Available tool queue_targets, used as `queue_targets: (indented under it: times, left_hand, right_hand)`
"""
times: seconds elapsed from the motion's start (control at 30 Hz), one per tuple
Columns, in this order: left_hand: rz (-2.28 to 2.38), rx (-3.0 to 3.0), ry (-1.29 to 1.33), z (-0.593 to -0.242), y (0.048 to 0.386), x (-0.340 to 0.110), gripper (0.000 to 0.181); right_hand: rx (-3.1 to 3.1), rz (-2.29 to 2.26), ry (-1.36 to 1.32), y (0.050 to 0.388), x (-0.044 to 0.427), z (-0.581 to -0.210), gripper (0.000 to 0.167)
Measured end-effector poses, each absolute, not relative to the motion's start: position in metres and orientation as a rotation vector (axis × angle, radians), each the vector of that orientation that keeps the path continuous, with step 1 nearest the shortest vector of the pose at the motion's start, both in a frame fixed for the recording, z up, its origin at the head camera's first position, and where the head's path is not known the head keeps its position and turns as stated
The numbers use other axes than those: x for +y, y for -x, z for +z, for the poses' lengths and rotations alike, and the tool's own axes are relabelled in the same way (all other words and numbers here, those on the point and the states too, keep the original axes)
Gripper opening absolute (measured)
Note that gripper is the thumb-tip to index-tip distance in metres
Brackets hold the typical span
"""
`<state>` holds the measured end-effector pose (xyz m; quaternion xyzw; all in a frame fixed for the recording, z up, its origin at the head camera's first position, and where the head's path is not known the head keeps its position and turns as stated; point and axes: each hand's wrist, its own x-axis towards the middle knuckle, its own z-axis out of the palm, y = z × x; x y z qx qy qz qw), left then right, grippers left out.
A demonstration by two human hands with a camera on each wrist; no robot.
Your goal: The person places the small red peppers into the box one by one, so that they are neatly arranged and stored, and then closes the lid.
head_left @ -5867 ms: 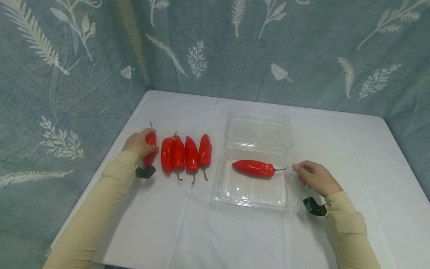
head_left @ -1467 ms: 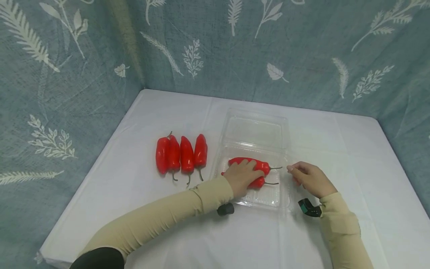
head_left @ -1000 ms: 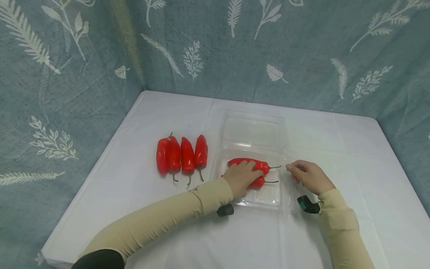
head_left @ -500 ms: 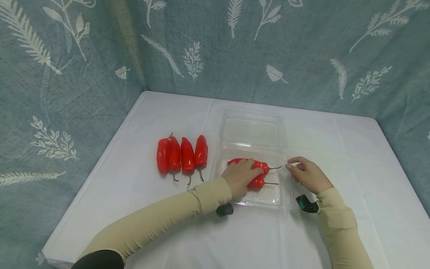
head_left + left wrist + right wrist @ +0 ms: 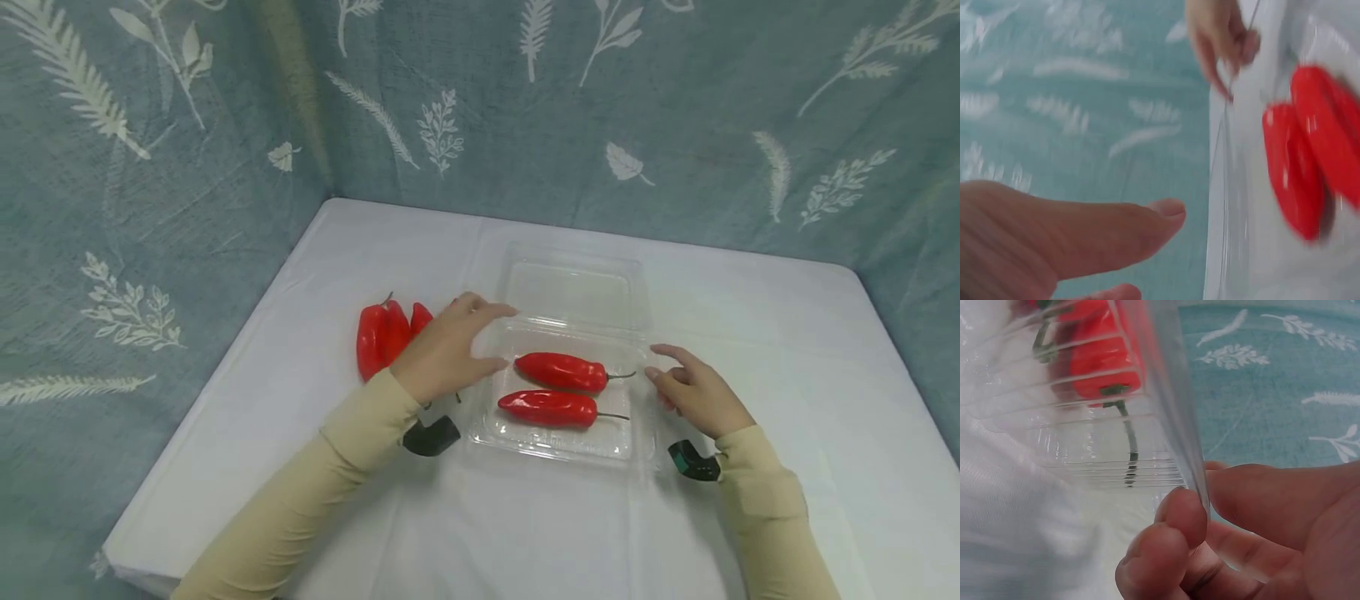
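Two red peppers lie one in front of the other in the clear plastic box: the rear pepper point(image 5: 562, 372) and the front pepper point(image 5: 549, 408). The box point(image 5: 551, 454) has its lid point(image 5: 573, 287) folded back behind it. My left hand point(image 5: 446, 350), thumb and fingers spread and holding nothing, hovers at the box's left side, over part of the pepper row. In the left wrist view its thumb point(image 5: 1122, 234) shows near the box's edge. My right hand point(image 5: 701, 396) pinches the box's right rim, as the right wrist view shows, with the thumb point(image 5: 1260, 497) on one side.
Left of the box several more red peppers lie in a row; the leftmost pepper point(image 5: 371, 340) shows best, others are partly hidden by my left hand. A white cloth covers the table point(image 5: 525, 533). A patterned green curtain point(image 5: 525, 150) hangs behind and on the left.
My left hand has let go of the front pepper in the box and moved left and back, out of the box. My right hand remains at the right rim.
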<state>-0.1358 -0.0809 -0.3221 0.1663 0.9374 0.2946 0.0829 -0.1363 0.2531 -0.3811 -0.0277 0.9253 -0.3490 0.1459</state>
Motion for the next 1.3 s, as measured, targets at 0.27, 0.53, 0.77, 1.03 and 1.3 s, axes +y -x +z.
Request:
queue_targets:
  times: [0.27,0.53,0.77,1.03,1.3]
  left_hand:
    - [0.911,2.917,-0.137,-0.339,0.146,-0.149,0.064]
    - [0.902,2.886,0.141,-0.36,0.154,-0.184,0.06]
    - [0.92,2.789,0.263,-0.37,0.158,-0.201,0.061]
    - [0.865,2.781,0.174,-0.38,0.16,-0.203,0.056]
    - [0.892,2.771,0.169,-0.382,0.16,-0.203,0.06]
  right_hand:
    - [2.68,-0.986,0.129,0.137,0.256,-0.383,0.055]
    - [2.676,-0.993,0.129,0.133,0.258,-0.385,0.055]
    - [2.71,-0.977,0.175,0.136,0.255,-0.382,0.055]
    - [2.693,-1.006,0.166,0.137,0.256,-0.381,0.055]
    - [2.692,-1.003,0.151,0.137,0.255,-0.383,0.056]
